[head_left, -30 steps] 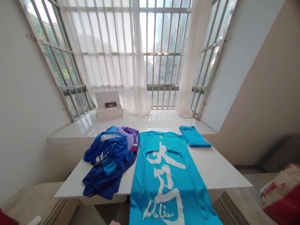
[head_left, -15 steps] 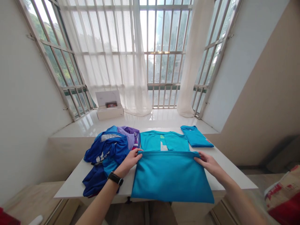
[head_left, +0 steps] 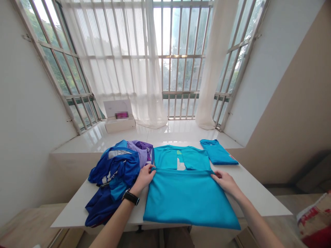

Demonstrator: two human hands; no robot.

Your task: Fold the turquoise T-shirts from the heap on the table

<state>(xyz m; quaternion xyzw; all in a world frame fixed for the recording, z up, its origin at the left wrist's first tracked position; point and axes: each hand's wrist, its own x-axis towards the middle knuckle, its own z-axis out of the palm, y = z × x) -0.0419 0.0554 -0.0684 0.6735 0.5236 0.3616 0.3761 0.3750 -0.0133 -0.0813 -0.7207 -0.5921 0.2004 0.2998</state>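
Observation:
A turquoise T-shirt (head_left: 190, 198) lies in front of me, its lower part turned up over the upper part, with the near fold at the table's front edge. My left hand (head_left: 146, 175) pinches the left end of the turned-up hem between thumb and fingers. At the hem's right end, my right hand (head_left: 224, 179) grips the same cloth in a pinch. Beyond the hem, the inward-folded sides and a white print show between them. A dark-banded watch is on my left wrist.
On the white table (head_left: 261, 196), a heap of blue and purple clothes (head_left: 116, 172) lies at left. A folded turquoise shirt (head_left: 219, 152) rests at back right. An open white box (head_left: 120, 124) stands on the window sill. A printed bag (head_left: 315, 224) is at lower right.
The hem held by both hands has come down onto the shirt's upper part, and the cloth lies flatter. My right hand has shifted slightly left.

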